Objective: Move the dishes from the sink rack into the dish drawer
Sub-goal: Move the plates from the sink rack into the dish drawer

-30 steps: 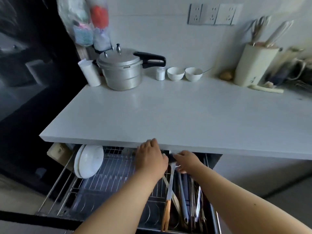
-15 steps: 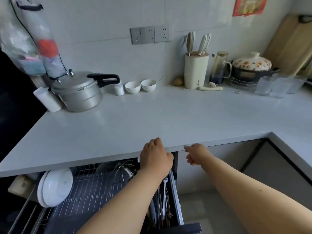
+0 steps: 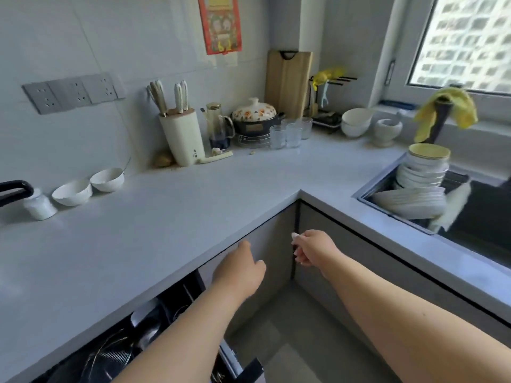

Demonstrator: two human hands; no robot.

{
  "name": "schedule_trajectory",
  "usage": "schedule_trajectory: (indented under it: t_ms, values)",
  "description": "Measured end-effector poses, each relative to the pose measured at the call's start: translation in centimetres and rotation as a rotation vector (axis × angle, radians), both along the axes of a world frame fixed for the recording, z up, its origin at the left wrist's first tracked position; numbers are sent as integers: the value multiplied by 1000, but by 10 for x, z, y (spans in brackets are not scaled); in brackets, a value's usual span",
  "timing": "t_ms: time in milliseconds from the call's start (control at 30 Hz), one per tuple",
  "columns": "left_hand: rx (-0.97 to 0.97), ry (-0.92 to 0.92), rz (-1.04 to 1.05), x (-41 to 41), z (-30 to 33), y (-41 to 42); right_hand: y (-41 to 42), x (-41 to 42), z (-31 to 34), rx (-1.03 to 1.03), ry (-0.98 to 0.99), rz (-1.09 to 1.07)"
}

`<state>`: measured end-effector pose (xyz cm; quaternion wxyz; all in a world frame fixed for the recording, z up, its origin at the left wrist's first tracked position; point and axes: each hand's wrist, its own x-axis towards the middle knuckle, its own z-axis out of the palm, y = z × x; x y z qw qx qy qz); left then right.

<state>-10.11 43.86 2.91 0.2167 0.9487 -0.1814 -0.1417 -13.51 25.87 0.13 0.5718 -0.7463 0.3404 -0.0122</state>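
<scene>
We see both bare arms reaching forward over the inner corner of the white L-shaped tabletop (image 3: pixel 171 217). The left hand (image 3: pixel 240 269) hangs in front of the grey cabinet door (image 3: pixel 262 244) just under the tabletop edge, fingers loosely curled and empty, touching nothing we can make out. The right hand (image 3: pixel 312 246) is at about 2 o'clock from it, near the dark seam where the two cabinet runs meet, fingers bent inward and holding nothing. The dishes (image 3: pixel 414 189) sit well away at 2 o'clock from the hands, in the sink rack (image 3: pixel 370 194): a row of white plates lying tilted low in front, and behind them a leaning stack of white bowls with a yellow-rimmed one on top. The dish drawer (image 3: pixel 154 327) stands pulled out at 7 o'clock below the tabletop, its dark wire rack partly hidden by the left forearm; what lies inside is too blurred to name. Along the wall at 11 o'clock stand a cream knife block (image 3: pixel 184 139), two small white bowls (image 3: pixel 88 183) and a flowered lidded pot (image 3: pixel 254 114)
</scene>
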Motion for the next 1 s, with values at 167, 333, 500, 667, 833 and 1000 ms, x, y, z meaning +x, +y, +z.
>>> schedule_trajectory:
  t_ms: [167, 333, 500, 667, 833, 1000]
  values:
    - [-40, 12, -126, -3, 3, -61, -73, -37, 3, 10, -19, -238]
    - [-88, -17, -251, -2, 6, -134, -152, -56, 5, -69, -7, -366]
    - [-65, -33, -375, 10, -8, -216, -237, -52, 10, -26, 16, -515]
    - [120, -33, -465, 27, -39, -301, -322, -33, 10, 30, 45, -618]
    - [276, -6, -493, 43, -75, -368, -385, -16, -1, -40, 169, -669]
    - [379, -40, -465, 47, -107, -402, -419, -6, -6, -154, 344, -594]
